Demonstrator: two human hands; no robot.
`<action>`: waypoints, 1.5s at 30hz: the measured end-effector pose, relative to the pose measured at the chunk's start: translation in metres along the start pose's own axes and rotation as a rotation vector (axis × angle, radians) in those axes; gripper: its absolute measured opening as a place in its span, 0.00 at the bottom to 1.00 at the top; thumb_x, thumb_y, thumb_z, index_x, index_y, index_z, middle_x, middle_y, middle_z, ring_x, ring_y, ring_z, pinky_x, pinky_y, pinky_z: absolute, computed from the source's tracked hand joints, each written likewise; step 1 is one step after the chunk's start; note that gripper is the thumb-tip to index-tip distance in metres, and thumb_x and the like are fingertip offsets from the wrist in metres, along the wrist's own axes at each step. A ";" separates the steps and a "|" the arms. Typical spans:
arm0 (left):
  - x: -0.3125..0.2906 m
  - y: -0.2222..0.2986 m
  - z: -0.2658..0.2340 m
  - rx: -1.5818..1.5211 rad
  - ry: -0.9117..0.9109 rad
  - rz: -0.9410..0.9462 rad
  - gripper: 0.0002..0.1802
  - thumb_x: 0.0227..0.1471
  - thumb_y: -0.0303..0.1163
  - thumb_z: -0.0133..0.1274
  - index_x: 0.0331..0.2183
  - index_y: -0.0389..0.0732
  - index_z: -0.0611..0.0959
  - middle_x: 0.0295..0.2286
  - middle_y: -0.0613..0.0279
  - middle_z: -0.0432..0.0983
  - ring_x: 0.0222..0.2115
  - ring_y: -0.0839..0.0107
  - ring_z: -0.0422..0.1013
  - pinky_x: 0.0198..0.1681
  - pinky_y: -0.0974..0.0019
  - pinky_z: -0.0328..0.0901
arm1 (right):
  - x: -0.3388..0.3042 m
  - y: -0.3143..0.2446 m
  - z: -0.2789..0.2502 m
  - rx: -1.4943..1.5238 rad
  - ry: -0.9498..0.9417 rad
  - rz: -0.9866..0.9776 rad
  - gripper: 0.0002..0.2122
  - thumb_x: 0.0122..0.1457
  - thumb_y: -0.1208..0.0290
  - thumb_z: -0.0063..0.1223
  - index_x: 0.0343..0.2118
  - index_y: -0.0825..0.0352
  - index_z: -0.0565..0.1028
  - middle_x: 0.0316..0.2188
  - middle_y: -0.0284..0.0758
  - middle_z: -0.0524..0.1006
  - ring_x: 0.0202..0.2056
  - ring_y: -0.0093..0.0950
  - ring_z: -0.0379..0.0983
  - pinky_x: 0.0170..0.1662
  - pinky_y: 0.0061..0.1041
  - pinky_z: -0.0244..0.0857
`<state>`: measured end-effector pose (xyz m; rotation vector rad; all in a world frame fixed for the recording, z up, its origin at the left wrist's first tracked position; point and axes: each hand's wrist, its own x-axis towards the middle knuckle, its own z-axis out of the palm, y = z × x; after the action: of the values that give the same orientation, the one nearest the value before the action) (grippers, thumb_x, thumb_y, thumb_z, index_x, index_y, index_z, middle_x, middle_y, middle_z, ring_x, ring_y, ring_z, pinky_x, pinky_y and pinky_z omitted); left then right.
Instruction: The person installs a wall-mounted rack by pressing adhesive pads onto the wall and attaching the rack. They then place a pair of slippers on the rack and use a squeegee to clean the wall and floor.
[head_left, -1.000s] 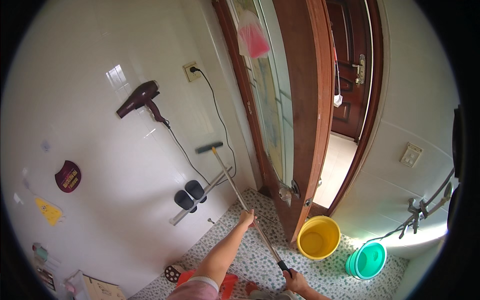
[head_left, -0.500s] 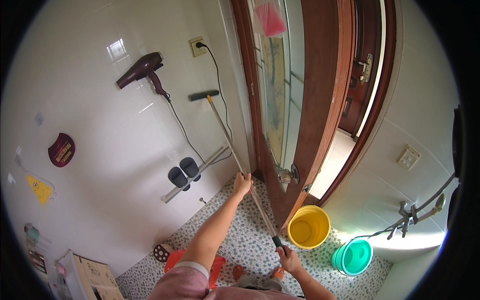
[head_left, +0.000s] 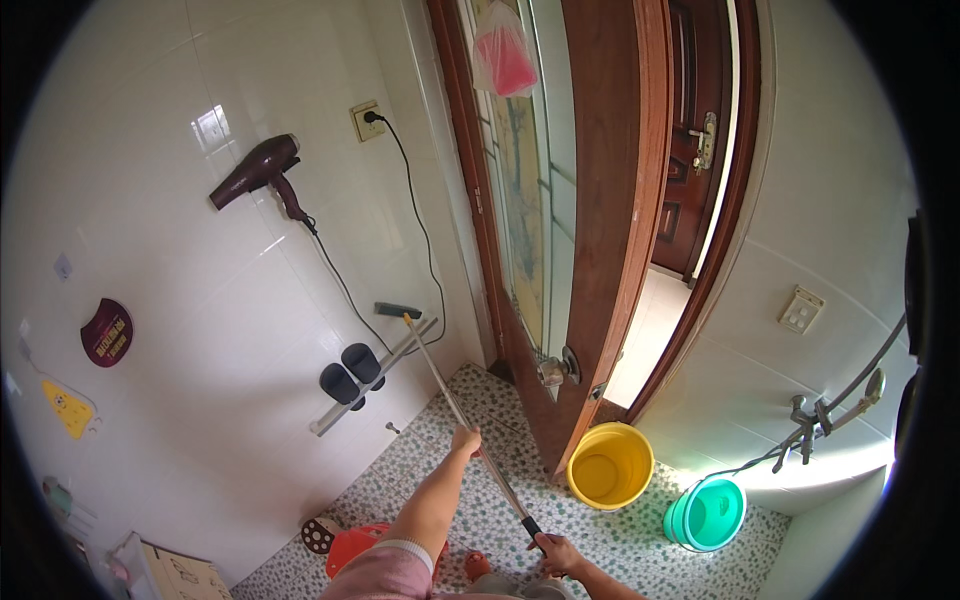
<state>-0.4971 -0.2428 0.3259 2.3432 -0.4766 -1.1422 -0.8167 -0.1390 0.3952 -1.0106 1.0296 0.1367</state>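
My left hand grips the middle of a long metal pole. My right hand holds the pole's black grip near its lower end. The pole slants up and to the left. Its dark squeegee head rests against the white tiled wall, just above a wall rail that carries two dark cups.
A dark hair dryer hangs on the wall, its cord plugged into a socket. A brown door stands open with a pink bag hung above. A yellow bucket and a green basin sit on the pebble floor.
The squeegee head has come down the wall, from near the socket to just above the cup rail. Both hands moved lower with the pole.
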 end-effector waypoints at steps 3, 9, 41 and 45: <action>0.007 -0.011 0.002 0.056 0.104 0.011 0.22 0.51 0.40 0.42 0.42 0.34 0.62 0.24 0.51 0.70 0.20 0.64 0.69 0.15 0.64 0.61 | -0.005 0.002 0.003 0.206 -0.153 0.065 0.19 0.58 0.54 0.31 0.37 0.67 0.66 0.09 0.29 0.56 0.07 0.19 0.47 0.10 0.20 0.44; 0.003 0.007 -0.007 -0.160 0.053 0.111 0.18 0.48 0.39 0.46 0.35 0.33 0.70 0.23 0.51 0.72 0.20 0.61 0.70 0.20 0.61 0.64 | -0.019 -0.018 0.006 0.387 -0.178 0.019 0.19 0.58 0.55 0.32 0.37 0.68 0.65 0.07 0.28 0.53 0.07 0.18 0.46 0.10 0.19 0.41; -0.175 -0.086 -0.114 -0.817 0.019 0.706 0.13 0.54 0.34 0.37 0.38 0.40 0.55 0.28 0.56 0.66 0.26 0.70 0.69 0.24 0.68 0.69 | 0.022 0.053 -0.006 -0.607 -0.004 -0.547 0.12 0.54 0.61 0.42 0.30 0.66 0.68 0.18 0.34 0.67 0.20 0.26 0.63 0.24 0.26 0.58; -0.180 -0.079 -0.153 -0.834 0.171 0.859 0.13 0.55 0.36 0.36 0.38 0.41 0.55 0.27 0.57 0.65 0.25 0.72 0.68 0.21 0.68 0.67 | 0.014 0.009 0.033 -0.496 0.005 -0.480 0.15 0.52 0.60 0.42 0.20 0.69 0.69 0.10 0.30 0.67 0.14 0.19 0.63 0.18 0.20 0.57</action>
<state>-0.4726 -0.0466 0.4767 1.2679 -0.6772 -0.5423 -0.7924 -0.1135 0.3828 -1.6833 0.7421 -0.0095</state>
